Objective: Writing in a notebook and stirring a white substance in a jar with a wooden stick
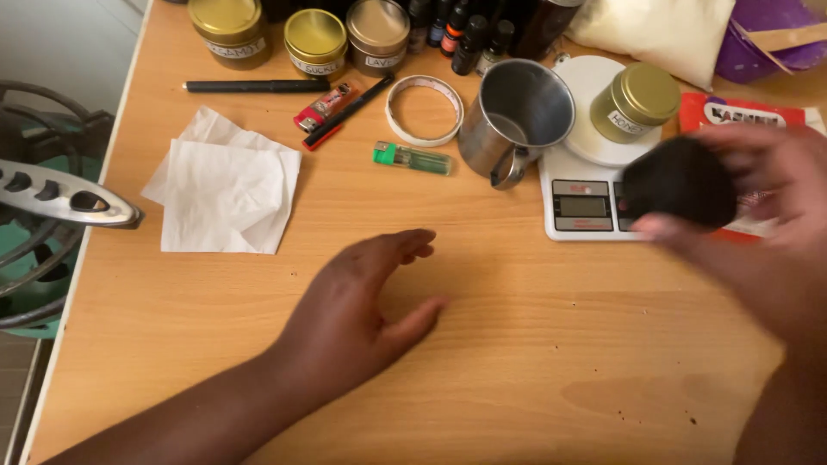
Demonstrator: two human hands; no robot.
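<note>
Black rounded object [679,182] sits gripped in blurred right hand [758,185] over smooth wooden table [517,344].

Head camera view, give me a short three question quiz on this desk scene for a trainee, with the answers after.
1. True or false: the left hand is gripping the green lighter.
2. What stands on the white kitchen scale? A) metal mug B) gold-lidded tin C) tape roll
3. What does the right hand hold?

Key
1. False: it is open, flat above the wooden table, apart from the lighter.
2. B: the gold-lidded tin; the metal mug stands beside the scale, and the tape roll lies left of the mug.
3. A dark rounded object, blurred.
</note>
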